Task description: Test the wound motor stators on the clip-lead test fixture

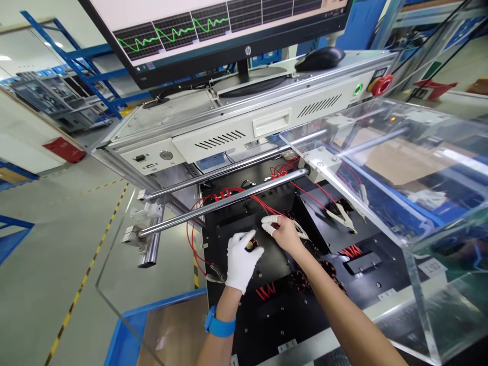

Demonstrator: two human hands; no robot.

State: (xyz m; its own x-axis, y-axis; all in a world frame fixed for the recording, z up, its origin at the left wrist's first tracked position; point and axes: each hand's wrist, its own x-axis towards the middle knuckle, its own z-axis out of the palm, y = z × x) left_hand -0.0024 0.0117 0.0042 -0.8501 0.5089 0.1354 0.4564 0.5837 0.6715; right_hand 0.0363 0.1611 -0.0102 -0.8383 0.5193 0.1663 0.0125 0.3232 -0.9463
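My left hand [241, 262], in a white glove and a blue wristband, has its thumb and fingers closed around a small round dark part with a copper-toned middle [250, 246]. That part is just above the black panel [272, 262]. To its right, my right hand [284, 233] wears white finger covers, its fingers bent together; what they hold, if anything, is too small to make out. Beside the right hand a pale test clip [302, 233] is partly hidden. Another clip [216, 274] on red wires lies left of my left hand. Several round dark coil-like parts [298, 280] sit near my right forearm.
Two metal rods [229, 201] cross above the panel. A clear hinged cover [404, 178] stands at right. Pale clips [343, 218] lie on the right panel. Behind are a monitor [229, 30], a mouse [320, 58] and a red stop button [381, 85]. A blue-rimmed tray [114, 338] is lower left.
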